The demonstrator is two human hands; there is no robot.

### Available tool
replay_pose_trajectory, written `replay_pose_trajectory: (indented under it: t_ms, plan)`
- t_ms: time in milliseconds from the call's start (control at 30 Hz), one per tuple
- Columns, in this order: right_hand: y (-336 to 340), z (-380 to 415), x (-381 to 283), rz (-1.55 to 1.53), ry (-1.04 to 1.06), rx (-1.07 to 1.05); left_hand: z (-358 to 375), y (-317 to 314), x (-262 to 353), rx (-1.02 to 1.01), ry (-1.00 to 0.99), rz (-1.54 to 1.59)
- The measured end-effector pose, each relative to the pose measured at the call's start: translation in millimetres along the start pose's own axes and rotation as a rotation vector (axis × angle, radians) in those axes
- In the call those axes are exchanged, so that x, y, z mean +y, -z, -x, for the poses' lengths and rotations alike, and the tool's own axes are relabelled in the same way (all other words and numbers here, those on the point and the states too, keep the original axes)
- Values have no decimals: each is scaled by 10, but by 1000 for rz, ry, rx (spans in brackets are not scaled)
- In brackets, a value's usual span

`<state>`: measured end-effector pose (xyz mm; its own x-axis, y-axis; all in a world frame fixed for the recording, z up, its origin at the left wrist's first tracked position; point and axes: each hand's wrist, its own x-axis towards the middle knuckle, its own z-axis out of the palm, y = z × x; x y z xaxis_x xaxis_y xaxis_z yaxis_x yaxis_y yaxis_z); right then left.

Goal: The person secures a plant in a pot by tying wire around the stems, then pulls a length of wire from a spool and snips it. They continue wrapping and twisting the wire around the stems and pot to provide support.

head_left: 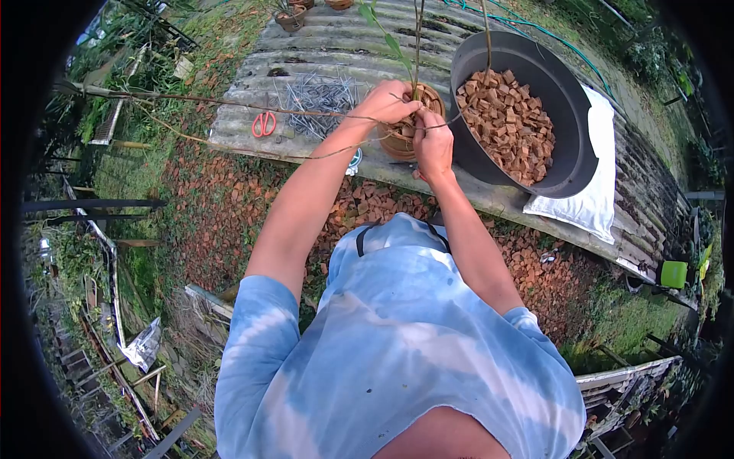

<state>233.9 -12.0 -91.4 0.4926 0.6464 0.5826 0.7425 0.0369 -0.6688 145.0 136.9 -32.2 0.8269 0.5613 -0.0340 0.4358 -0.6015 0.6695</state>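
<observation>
A terracotta pot holding brown chunks and a tall plant stem with green leaves stands at the front of the corrugated sheet. My left hand reaches over the pot from the left, its fingers closed at the base of the plant. From the front, my right hand comes up with thumb and fingers pinched, the fingertips of both hands meeting beside the stem. Whatever lies between the fingertips is too small or hidden to name. Thin bare stems cross in front of my left forearm.
A large dark basin of brown cube-like chunks stands right of the pot, by a white bag. To the left lie a heap of metal wires and red-handled scissors. More small pots stand at the back.
</observation>
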Motion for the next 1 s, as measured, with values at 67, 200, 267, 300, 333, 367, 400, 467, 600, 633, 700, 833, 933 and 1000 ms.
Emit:
replay_pose_trajectory:
  t_ms: [67,200,267,300,333,367,400,467,600,633,700,833,933,1000]
  plan:
    - [-6,-10,36,-34,22,30,11,-11,-20,-3,-61,47]
    - [29,-32,35,-251,-281,-69,3,-18,-85,-48,-102,92]
    - [67,-105,68,-347,-444,-171,27,-19,-79,-53,-102,184]
    - [74,-132,102,-343,-462,-205,16,-9,-91,-74,-108,170]
    - [79,-170,136,-339,-477,-239,-5,13,-104,-93,-113,156]
    - [80,-186,160,-336,-494,-275,-14,20,-114,-113,-117,142]
    - [75,-181,179,-329,-496,-273,-13,11,-120,-109,-117,138]
    - [50,-181,211,-314,-497,-270,-16,0,-134,-98,-118,128]
    - [113,-219,169,-280,-542,-294,19,-33,-86,-50,-83,115]
    - [124,-228,168,-293,-559,-294,48,-29,-40,-33,-73,95]
    - [145,-260,120,-258,-549,-285,57,-13,3,-5,-63,72]
    - [165,-250,-34,-114,-497,-223,56,-53,27,30,-39,35]
    - [106,-229,-84,-110,-498,-139,72,-47,31,41,-24,59]
    - [74,-191,-109,-116,-504,-89,90,-41,52,31,-18,88]
